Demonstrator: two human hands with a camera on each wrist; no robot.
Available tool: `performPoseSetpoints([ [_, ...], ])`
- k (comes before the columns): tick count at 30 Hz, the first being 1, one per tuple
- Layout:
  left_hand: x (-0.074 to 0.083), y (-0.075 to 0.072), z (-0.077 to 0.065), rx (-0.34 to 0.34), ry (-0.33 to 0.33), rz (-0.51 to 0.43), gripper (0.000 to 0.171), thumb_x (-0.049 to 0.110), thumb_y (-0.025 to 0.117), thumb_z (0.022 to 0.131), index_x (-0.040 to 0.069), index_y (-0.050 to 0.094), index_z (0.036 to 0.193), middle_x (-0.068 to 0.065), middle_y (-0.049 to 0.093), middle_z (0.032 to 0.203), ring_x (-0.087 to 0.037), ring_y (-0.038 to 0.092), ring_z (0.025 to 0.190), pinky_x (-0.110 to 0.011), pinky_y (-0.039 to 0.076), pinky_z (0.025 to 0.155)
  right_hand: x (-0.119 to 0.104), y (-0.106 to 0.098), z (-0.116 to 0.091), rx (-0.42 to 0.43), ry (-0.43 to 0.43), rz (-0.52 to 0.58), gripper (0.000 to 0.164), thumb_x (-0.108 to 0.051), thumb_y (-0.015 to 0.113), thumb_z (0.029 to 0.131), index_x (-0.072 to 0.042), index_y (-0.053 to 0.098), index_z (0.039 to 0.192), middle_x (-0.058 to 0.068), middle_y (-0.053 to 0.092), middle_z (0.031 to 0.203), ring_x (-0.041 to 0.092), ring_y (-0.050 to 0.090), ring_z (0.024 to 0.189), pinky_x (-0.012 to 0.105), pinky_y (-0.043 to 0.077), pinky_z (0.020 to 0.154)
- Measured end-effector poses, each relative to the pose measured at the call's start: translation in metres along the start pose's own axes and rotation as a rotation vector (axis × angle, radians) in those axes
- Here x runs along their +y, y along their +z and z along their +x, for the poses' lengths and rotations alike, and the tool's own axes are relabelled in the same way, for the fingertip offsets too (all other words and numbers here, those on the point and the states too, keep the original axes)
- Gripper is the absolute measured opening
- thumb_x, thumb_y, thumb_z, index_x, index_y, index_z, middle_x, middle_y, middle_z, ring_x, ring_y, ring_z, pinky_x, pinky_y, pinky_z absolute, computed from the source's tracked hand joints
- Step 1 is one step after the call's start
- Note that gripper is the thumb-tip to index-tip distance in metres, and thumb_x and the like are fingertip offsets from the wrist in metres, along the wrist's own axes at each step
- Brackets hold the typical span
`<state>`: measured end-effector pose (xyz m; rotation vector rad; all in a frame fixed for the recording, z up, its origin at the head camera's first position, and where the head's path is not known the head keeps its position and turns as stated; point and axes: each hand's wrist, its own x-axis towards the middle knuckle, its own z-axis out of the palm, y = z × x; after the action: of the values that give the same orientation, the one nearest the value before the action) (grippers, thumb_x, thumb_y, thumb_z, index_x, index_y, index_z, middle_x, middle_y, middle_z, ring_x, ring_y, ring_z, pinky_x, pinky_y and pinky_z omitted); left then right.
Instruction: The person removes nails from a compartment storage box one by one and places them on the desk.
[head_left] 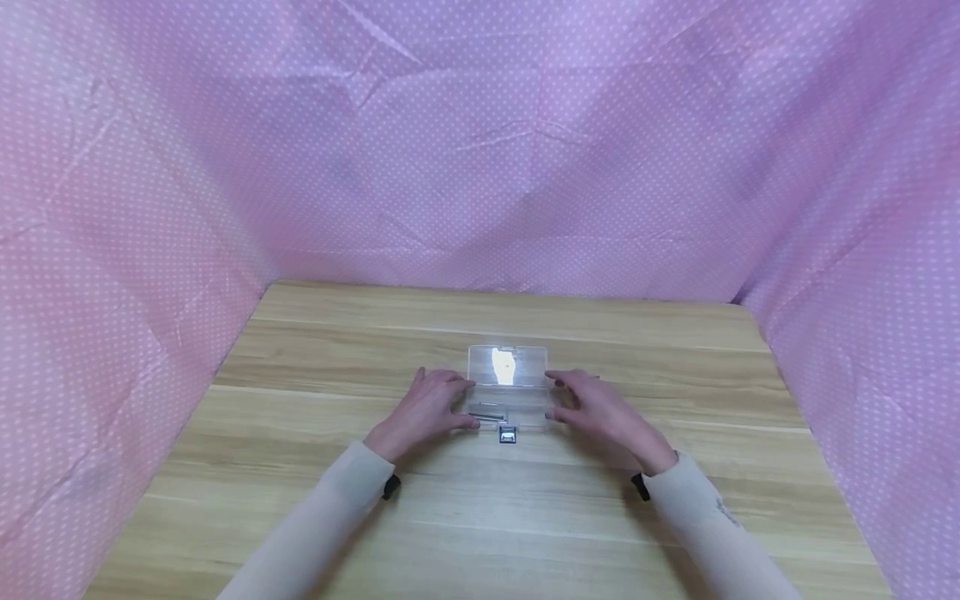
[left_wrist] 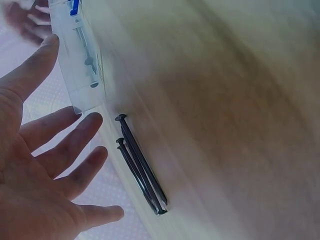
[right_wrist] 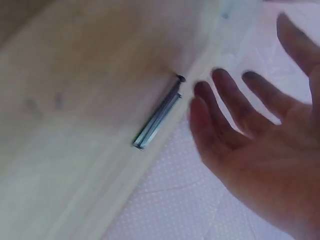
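In the head view a clear plastic box (head_left: 528,408) lies on the table with its transparent lid (head_left: 528,367) swung back. Thin dark nails (head_left: 487,417) are in its left part, and a small dark-framed tab (head_left: 507,434) sits at its front edge. My left hand (head_left: 427,408) spans the left side, thumb and index fingertips right at the box's corners, other fingers spread. My right hand (head_left: 600,408) is at the right side, fingers relaxed. Several loose nails (left_wrist: 145,170) lie beyond the left fingertips; more nails (right_wrist: 159,115) lie beside the right fingers.
The wooden table (head_left: 337,333) extends around the box on all sides. Pink dotted cloth (head_left: 480,167) hangs behind it and along both sides. Black wrist straps (head_left: 392,487) show at the sleeve cuffs.
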<state>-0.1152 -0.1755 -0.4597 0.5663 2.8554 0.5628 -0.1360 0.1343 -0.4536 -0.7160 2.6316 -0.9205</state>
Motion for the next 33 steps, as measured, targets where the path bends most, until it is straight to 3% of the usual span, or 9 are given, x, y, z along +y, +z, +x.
performPoseSetpoints([
  [6,0.001,0.001,0.000,0.002,-0.006,-0.009,0.072,0.047,0.085,0.083,0.007,0.065,0.138,-0.014,0.064,0.138,-0.036,0.053,0.135,-0.071,0.020,0.119,-0.011,0.000,0.011,0.208,-0.159,-0.049,0.031,-0.017,0.075,0.096,-0.002,0.072,0.122,0.012,0.072,0.120,0.032,0.067,0.112,0.051,0.054,0.099],
  [13,0.003,0.001,-0.001,-0.015,-0.029,-0.038,0.071,0.046,0.084,0.084,0.007,0.064,0.140,-0.013,0.063,0.139,-0.034,0.051,0.136,-0.070,0.018,0.120,-0.024,0.012,0.027,0.257,-0.351,-0.169,0.014,-0.010,0.077,0.093,-0.005,0.078,0.106,0.007,0.074,0.108,0.025,0.068,0.104,0.045,0.055,0.097],
  [19,0.004,0.002,-0.001,-0.011,-0.038,-0.043,0.068,0.045,0.084,0.085,0.008,0.065,0.139,-0.011,0.065,0.137,-0.032,0.052,0.135,-0.070,0.018,0.120,-0.028,0.020,0.041,0.239,-0.408,-0.238,0.011,-0.011,0.082,0.089,-0.010,0.080,0.100,0.004,0.071,0.104,0.022,0.066,0.100,0.041,0.055,0.093],
  [33,0.004,0.001,0.003,-0.024,-0.028,-0.042,0.067,0.044,0.085,0.084,0.007,0.066,0.137,-0.012,0.065,0.137,-0.033,0.053,0.134,-0.072,0.020,0.118,-0.029,0.030,0.062,0.057,-0.337,-0.300,0.009,-0.018,0.082,0.089,-0.018,0.084,0.098,-0.001,0.064,0.104,0.020,0.056,0.101,0.037,0.048,0.091],
])
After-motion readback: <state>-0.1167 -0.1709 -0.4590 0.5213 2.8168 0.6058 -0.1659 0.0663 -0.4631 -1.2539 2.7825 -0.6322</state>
